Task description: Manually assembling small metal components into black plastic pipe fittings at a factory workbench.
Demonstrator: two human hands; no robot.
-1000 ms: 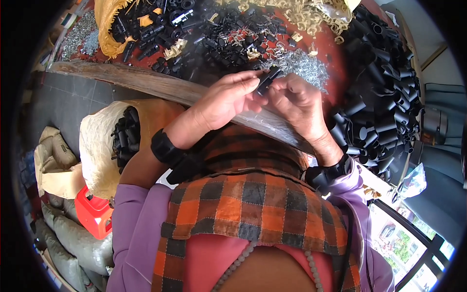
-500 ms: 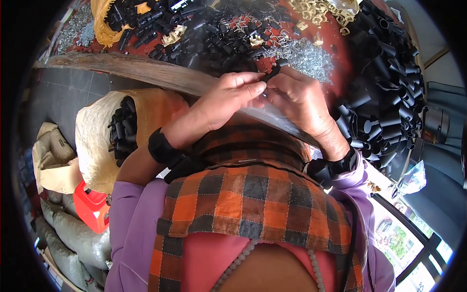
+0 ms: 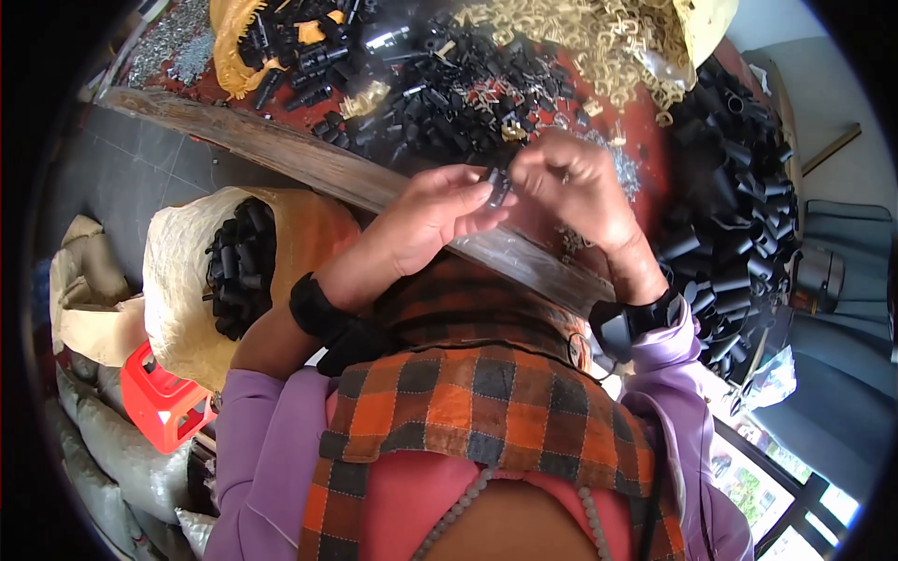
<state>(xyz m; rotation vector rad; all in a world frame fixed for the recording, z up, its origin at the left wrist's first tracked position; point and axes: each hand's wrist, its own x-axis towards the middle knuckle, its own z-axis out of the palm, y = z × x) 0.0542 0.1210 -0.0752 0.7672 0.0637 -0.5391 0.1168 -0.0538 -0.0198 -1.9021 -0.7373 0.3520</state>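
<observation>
In front of me, above the table's near edge, my left hand [image 3: 440,210] pinches a small black plastic part [image 3: 499,190] between thumb and fingers. Just beside it, my right hand [image 3: 585,187] has its fingertips drawn together close to the part's upper end; whatever they grip is too small or blurred to name. Beyond the hands lies a spread of small black plastic pieces [image 3: 421,117]. Small silvery metal pieces [image 3: 625,173] lie behind my right hand, partly hidden by it.
A wooden edge board [image 3: 262,140] runs along the red table. Brass-coloured clips [image 3: 608,47] heap at the back, black tubes [image 3: 739,215] at the right. At the left stand an open sack [image 3: 173,271] holding black parts, a red plastic container [image 3: 154,397] and filled bags [image 3: 131,449].
My right hand has lifted slightly away from the left, and the black part now shows more fully in my left fingers. The whole view has tilted and shifted a little.
</observation>
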